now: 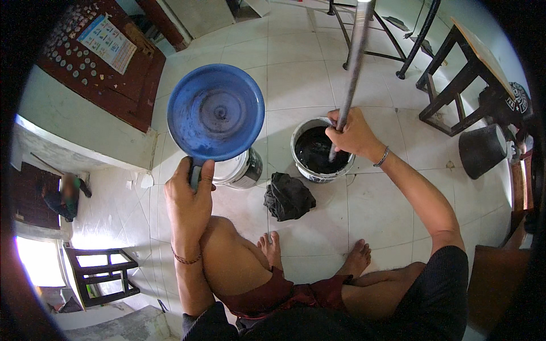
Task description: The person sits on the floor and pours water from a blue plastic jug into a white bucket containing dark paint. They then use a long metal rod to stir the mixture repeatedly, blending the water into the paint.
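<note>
My left hand [190,196] grips the handle of a blue plastic dipper [216,108], whose round bowl has dark smudges inside. Behind the dipper, a white lidded bucket [247,173] is partly hidden. My right hand [350,133] is closed round a long grey metal pipe [354,62], held at a slant with its lower end in an open bucket [323,175] of black liquid [313,145]. A crumpled dark cloth [287,196] lies on the tiled floor [307,227] in front of the buckets, near my bare feet.
Black metal stand legs [404,65] and a dark wooden stool [432,113] stand at back right, beside a black bucket [480,153]. A brown door [105,85] is at upper left. Another person [65,199] sits far left, above a dark bench [102,275].
</note>
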